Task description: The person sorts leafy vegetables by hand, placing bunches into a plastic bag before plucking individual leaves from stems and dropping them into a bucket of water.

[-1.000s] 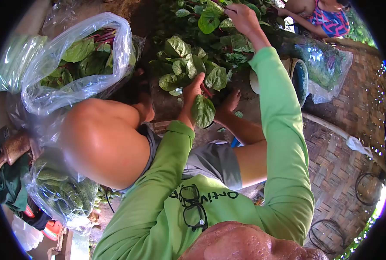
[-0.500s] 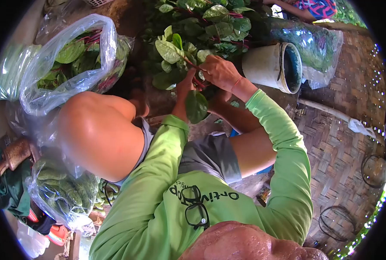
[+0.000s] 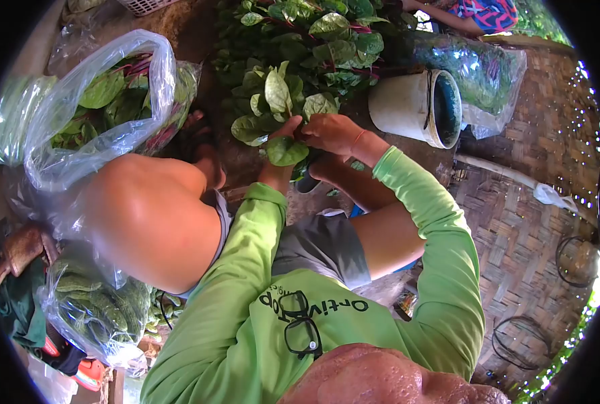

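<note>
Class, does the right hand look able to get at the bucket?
Probably yes: nothing visible lies between the right hand and the bucket, though that hand is busy at the leaves.

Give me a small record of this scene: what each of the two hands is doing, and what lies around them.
Left hand: closed around a leafy bunch, partly hidden
Right hand: at the same bunch, close to the left hand; exact grip unclear
Leaf pile: beyond both hands
Open plastic bag: on the left, leaves inside
Bucket: right of the pile
Other person: partly visible, top right
</note>
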Demonstrator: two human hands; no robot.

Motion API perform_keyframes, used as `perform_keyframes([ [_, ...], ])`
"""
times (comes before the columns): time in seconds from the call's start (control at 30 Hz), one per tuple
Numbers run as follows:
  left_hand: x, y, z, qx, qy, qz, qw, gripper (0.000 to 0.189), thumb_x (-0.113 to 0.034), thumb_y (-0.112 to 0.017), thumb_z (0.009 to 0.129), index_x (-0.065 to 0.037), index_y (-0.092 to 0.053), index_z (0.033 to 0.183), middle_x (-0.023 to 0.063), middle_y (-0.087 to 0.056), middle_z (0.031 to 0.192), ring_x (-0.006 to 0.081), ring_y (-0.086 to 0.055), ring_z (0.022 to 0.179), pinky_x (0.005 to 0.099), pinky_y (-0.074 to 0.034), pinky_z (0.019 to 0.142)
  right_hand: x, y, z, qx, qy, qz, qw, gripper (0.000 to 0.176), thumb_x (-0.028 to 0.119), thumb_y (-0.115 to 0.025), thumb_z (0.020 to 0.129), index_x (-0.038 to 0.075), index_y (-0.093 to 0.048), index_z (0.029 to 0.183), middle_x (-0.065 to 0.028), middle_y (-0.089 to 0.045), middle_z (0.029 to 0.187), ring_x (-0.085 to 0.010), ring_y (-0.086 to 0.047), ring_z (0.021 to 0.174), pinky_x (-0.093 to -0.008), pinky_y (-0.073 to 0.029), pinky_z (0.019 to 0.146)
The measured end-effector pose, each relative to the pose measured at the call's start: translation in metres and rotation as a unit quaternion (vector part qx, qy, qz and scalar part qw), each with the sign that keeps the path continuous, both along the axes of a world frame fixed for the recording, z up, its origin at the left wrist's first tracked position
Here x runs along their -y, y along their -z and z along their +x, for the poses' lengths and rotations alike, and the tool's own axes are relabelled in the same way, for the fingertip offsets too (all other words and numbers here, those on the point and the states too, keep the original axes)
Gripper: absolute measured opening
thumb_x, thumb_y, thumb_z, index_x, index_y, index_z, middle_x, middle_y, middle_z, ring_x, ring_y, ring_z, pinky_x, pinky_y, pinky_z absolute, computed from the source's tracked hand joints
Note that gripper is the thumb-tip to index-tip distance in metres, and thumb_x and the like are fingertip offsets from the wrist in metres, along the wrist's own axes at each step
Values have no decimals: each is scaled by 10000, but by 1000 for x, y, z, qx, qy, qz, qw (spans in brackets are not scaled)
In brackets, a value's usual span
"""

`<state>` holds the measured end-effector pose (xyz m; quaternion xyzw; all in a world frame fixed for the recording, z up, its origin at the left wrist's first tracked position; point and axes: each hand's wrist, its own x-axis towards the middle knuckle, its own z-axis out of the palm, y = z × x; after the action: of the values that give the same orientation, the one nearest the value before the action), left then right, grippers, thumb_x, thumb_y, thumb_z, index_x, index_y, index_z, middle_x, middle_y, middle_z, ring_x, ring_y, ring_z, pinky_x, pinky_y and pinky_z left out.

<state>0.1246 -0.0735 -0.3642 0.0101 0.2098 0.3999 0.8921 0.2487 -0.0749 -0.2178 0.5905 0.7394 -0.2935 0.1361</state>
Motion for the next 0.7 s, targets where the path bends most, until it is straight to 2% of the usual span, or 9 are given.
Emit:
perform_keyframes([
  [0.1, -6, 3, -1, -193, 144, -80, 967, 358, -256, -722, 854, -13, -640, 1105, 119, -650, 736, 213, -636, 568, 335, -539, 511, -38, 19, 56, -39, -4, -48, 998, 248, 306, -603, 898, 198, -703, 1099, -71, -661, 1159, -266, -647, 1040, -362, -535, 825],
  [0.13, -3, 3, 5, -216, 108, -82, 967, 389, -306, -744, 836, 14, -649, 1036, 117, -586, 605, 221, -584, 462, 346, -509, 470, -55, 16, 83, 39, -54, 68, 995, 251, 268, -593, 887, 185, -693, 1102, -81, -672, 1127, -289, -666, 986, -384, -542, 831],
  [0.17, -3, 0, 6, -215, 101, -91, 967, 382, -305, -745, 836, 12, -649, 1027, 111, -579, 601, 218, -583, 468, 345, -502, 465, -73, 6, 110, 116, -103, 184, 971, 257, 229, -582, 876, 172, -684, 1105, -92, -683, 1095, -313, -686, 932, -406, -549, 837],
  [0.27, -7, -20, 3, -208, 87, -113, 968, 321, -278, -742, 845, 0, -660, 985, 90, -599, 653, 204, -596, 505, 342, -504, 470, -120, -5, 172, 199, 188, 235, 933, 302, 224, -532, 916, 118, -660, 1168, -147, -650, 1196, -343, -619, 1096, -421, -509, 923],
  [0.3, -8, -25, 1, -205, 88, -119, 968, 277, -254, -738, 854, -7, -672, 961, 81, -634, 712, 196, -610, 531, 341, -520, 484, -128, 1, 191, 158, 217, 313, 911, 304, 205, -514, 922, 121, -652, 1178, -158, -651, 1192, -360, -609, 1108, -442, -497, 938],
  [0.4, -7, -26, 4, -174, 71, -124, 974, 247, -230, -736, 863, -13, -679, 966, 72, -673, 792, 192, -632, 568, 337, -544, 504, -147, 3, 198, 231, 261, 229, 909, 313, 208, -507, 922, 152, -646, 1196, -172, -651, 1180, -375, -608, 1103, -464, -486, 938],
  [0.53, -8, -27, 4, -129, 65, -140, 980, 265, -197, -762, 832, -39, -658, 1018, 73, -675, 854, 202, -651, 655, 358, -542, 553, -151, 9, 190, 245, 241, 208, 916, 289, 224, -529, 915, 179, -647, 1176, -135, -669, 1165, -349, -631, 1087, -474, -515, 892],
  [0.63, -8, -22, 5, -125, 62, -142, 980, 254, -195, -757, 841, -40, -659, 1017, 70, -676, 850, 204, -655, 660, 355, -548, 557, -148, 12, 187, 223, 221, 214, 925, 282, 276, -557, 907, 192, -660, 1155, -125, -675, 1152, -346, -636, 1073, -475, -518, 882],
  [0.7, -7, -18, 8, -163, 47, -132, 977, 245, -215, -752, 847, -22, -665, 972, 83, -666, 778, 206, -633, 576, 353, -548, 513, -142, 8, 185, 208, 214, 214, 930, 277, 309, -578, 897, 192, -673, 1129, -120, -683, 1127, -351, -641, 1054, -476, -520, 873],
])
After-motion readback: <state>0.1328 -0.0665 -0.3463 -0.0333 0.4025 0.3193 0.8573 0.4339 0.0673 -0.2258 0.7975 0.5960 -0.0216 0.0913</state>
